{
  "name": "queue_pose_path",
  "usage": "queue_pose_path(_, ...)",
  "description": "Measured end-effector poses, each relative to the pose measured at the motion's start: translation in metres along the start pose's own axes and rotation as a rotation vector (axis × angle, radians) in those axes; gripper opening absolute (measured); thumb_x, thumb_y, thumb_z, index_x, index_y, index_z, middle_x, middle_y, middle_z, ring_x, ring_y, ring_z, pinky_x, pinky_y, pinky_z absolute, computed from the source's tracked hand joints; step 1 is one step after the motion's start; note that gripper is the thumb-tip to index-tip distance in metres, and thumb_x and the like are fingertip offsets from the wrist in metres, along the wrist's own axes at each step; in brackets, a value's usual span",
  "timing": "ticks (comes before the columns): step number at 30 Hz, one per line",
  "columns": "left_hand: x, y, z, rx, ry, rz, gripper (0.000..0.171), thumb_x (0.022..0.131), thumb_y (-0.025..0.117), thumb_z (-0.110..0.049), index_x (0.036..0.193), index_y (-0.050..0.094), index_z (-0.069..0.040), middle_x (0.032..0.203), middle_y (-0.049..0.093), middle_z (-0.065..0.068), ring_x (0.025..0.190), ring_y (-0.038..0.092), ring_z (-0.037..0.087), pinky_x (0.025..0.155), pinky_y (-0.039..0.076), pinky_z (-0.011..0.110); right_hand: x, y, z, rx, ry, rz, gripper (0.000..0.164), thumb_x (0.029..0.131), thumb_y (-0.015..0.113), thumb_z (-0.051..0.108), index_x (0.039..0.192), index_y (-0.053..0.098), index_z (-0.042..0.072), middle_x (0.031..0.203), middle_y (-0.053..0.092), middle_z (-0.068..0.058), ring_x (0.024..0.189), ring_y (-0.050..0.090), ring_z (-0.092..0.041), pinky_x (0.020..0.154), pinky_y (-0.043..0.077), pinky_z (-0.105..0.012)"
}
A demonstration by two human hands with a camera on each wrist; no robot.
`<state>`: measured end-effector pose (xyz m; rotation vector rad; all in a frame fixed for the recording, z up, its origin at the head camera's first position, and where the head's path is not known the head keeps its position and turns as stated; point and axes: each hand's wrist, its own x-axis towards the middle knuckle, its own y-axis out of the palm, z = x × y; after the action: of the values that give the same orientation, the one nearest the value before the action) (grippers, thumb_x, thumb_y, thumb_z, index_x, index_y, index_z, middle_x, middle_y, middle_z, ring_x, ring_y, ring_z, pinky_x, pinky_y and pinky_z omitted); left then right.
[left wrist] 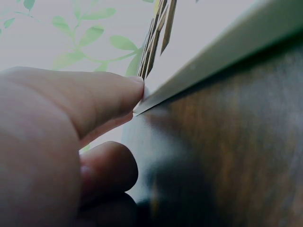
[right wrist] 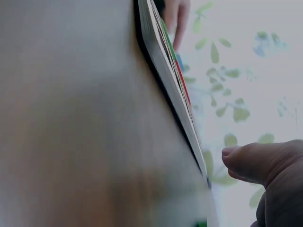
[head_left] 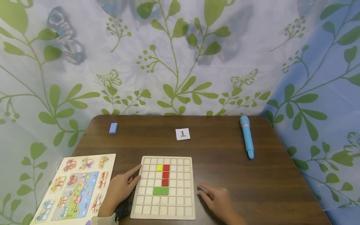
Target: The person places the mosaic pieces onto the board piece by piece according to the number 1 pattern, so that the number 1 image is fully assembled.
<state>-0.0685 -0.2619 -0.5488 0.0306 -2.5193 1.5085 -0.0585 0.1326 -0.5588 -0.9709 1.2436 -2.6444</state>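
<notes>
A wooden grid board (head_left: 180, 203) lies flat on the table. In its cells sit a yellow piece (head_left: 159, 167), a column of three red squares (head_left: 165, 175) and two green squares (head_left: 160, 191) lower down. The index finger and thumb of my left hand (head_left: 119, 189) touch the board's left edge; in the left wrist view the fingertip (left wrist: 135, 90) meets the rim. To the right of the board, a short gap away, my right hand (head_left: 217, 200) rests by the table with loosely bent fingers and holds nothing. A small card (head_left: 182, 134) beyond the board shows a coloured grid pattern.
On the left, partly behind my left arm, lies a vehicle puzzle board (head_left: 108, 161). A small light-blue block (head_left: 113, 128) is at the back left of the brown table (head_left: 219, 140). A blue microphone (head_left: 247, 136) lies at the back right, before a leaf-patterned curtain (head_left: 253, 47).
</notes>
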Motion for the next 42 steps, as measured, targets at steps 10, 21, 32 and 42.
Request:
queue_pose_path(10, -0.001, -0.002, -0.002, -0.002, -0.012, 0.012, 0.045, 0.097, 0.073, -0.033, 0.142, 0.064, -0.028, 0.052, 0.029, -0.017, 0.047, 0.015, 0.001, 0.046, 0.018, 0.023, -0.024, -0.028, -0.019, -0.102, 0.235, 0.024, 0.025, 0.077, 0.092, 0.018, 0.101, 0.082, 0.018, 0.052, 0.015, 0.030, 0.048, 0.007, 0.014, 0.041, 0.021, -0.015)
queue_pose_path(21, -0.002, -0.003, -0.003, -0.005, 0.044, -0.037, 0.044, 0.097, 0.074, -0.031, 0.140, 0.066, -0.025, 0.052, 0.025, -0.018, 0.046, 0.012, 0.000, 0.046, 0.017, 0.022, -0.040, -0.043, -0.017, -0.154, 0.348, 0.035, 0.027, 0.075, 0.093, 0.022, 0.099, 0.081, 0.018, 0.055, 0.022, 0.025, 0.048, 0.017, 0.007, 0.044, 0.024, -0.019)
queue_pose_path(32, -0.001, -0.004, -0.004, -0.017, 0.024, -0.011, 0.044, 0.098, 0.072, -0.033, 0.141, 0.065, -0.028, 0.052, 0.027, -0.016, 0.046, 0.012, 0.000, 0.046, 0.017, 0.022, -0.036, -0.049, -0.008, -0.145, 0.518, 0.196, 0.035, 0.079, 0.089, 0.041, 0.105, 0.081, 0.019, 0.053, 0.031, 0.016, 0.048, 0.024, 0.001, 0.047, 0.025, -0.021)
queue_pose_path(42, -0.001, -0.003, -0.004, -0.003, 0.040, -0.033, 0.044, 0.096, 0.074, -0.030, 0.139, 0.067, -0.026, 0.052, 0.026, -0.018, 0.046, 0.013, -0.001, 0.046, 0.018, 0.022, -0.037, -0.046, -0.011, -0.153, 0.504, 0.208, 0.030, 0.080, 0.088, 0.040, 0.100, 0.082, 0.019, 0.052, 0.029, 0.016, 0.047, 0.023, 0.001, 0.047, 0.023, -0.020)
